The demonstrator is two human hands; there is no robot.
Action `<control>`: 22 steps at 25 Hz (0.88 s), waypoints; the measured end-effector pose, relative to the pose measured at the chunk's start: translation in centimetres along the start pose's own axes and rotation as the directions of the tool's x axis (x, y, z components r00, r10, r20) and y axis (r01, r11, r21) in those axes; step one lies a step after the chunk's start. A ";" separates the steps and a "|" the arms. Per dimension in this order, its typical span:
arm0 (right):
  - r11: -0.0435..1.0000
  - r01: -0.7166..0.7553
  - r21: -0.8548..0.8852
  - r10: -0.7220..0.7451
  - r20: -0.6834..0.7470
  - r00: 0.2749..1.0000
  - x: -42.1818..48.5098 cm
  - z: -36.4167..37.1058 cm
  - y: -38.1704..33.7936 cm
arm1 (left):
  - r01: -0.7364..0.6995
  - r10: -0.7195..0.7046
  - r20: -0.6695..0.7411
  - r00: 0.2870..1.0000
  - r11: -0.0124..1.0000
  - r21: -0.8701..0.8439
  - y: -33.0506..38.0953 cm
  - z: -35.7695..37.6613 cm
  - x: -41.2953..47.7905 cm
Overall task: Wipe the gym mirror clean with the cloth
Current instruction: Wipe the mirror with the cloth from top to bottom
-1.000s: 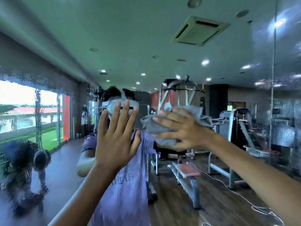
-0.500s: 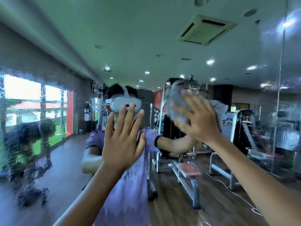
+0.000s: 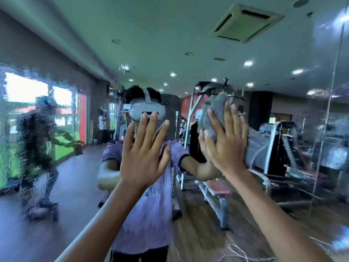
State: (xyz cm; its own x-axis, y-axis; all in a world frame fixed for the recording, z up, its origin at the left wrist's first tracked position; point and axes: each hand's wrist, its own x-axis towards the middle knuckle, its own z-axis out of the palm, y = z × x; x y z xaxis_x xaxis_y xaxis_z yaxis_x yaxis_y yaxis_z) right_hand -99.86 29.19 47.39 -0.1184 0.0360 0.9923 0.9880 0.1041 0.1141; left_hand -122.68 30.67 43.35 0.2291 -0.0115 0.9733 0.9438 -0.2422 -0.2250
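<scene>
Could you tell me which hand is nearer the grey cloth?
Right. The right hand presses the cloth against the mirror; the left hand is spread to its left, apart.

Left hand (image 3: pixel 143 154) blocks cloth (image 3: pixel 213 114) leftward; mirror (image 3: pixel 188 25) open above

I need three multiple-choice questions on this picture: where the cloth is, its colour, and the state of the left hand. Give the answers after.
1. Where is the cloth?
A. in a bucket
B. against the mirror, under the right hand
C. on a hook
2. What colour is the cloth?
A. red
B. yellow
C. grey
3. How is the left hand?
A. fingers straight and spread, holding nothing
B. curled round a bottle
C. closed in a fist
Answers: 1 B, the right hand's fingers press it to the glass; 2 C, its fabric shows grey; 3 A, the flat palm faces the mirror.
</scene>
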 end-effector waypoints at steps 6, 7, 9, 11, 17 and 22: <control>0.932 0.359 -0.059 -0.356 0.060 0.933 -3.7 -0.2 2.0 | -0.008 0.008 0.001 1.000 1.000 0.001 0.3 0.3 -1.4; 0.979 0.188 -0.074 -0.188 0.008 0.982 -2.0 -0.1 1.6 | -0.008 0.008 -0.003 1.000 1.000 0.007 0.3 0.3 -1.3; 1.000 -0.017 -0.027 0.015 -0.069 0.998 0.0 0.4 -0.7 | -0.007 0.007 -0.015 1.000 1.000 -0.009 0.2 0.3 -1.1; 0.992 0.127 -0.012 -0.127 -0.042 0.991 -2.6 1.3 -2.6 | -0.009 0.009 -0.021 1.000 1.000 -0.022 0.2 0.3 -1.6; 0.929 0.361 -0.080 -0.351 0.116 0.929 -8.0 -0.4 3.2 | -0.018 0.018 0.001 1.000 0.999 -0.034 1.1 0.2 -6.0; 0.966 0.259 0.017 -0.259 0.014 0.966 -8.7 1.3 -3.2 | 0.017 -0.018 -0.009 1.000 0.997 -0.072 0.9 0.1 -6.0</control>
State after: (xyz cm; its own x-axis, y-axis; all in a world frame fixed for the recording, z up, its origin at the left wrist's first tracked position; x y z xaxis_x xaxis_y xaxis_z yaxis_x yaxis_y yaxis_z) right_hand -102.12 29.83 38.29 -0.3718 0.0221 0.9281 0.9219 0.1264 0.3663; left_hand -123.15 30.59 37.28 0.2099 -0.0154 0.9776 0.9279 -0.3119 -0.2041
